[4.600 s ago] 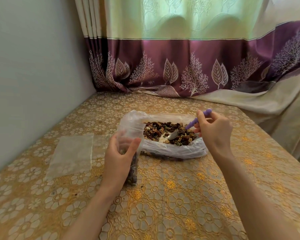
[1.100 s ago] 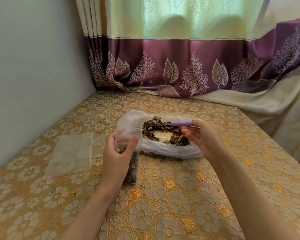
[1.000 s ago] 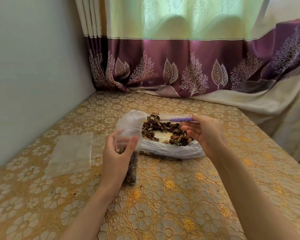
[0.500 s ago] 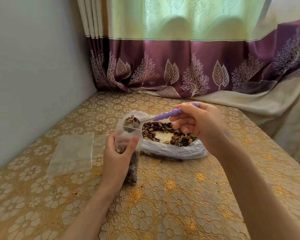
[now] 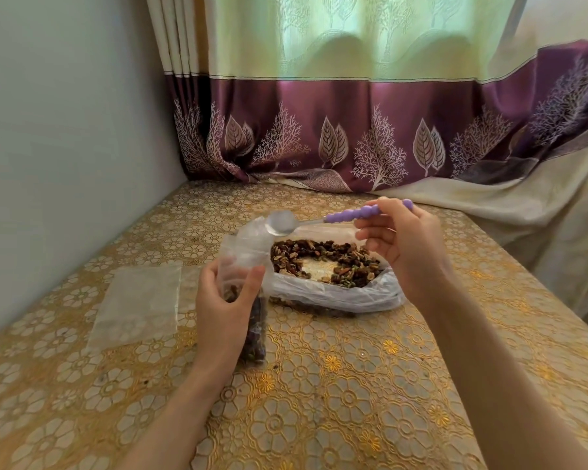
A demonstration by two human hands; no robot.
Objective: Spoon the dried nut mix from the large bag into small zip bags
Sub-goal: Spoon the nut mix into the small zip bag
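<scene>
Above the clear small zip bag [image 5: 243, 266] gripped in my left hand [image 5: 223, 300], my right hand [image 5: 401, 242] pinches the purple-handled metal spoon [image 5: 282, 222]; a slackened mouth could spill nuts.

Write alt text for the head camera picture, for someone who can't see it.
A left hand holds a small zip bag upright while the right hand holds an empty purple-handled spoon above it. Behind, a large bag of nut mix lies open.

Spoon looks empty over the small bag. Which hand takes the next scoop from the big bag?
Right. The right hand already grips the purple-handled spoon, whose empty bowl sits just above the large bag of nut mix. The left hand is occupied holding the small zip bag upright.
</scene>
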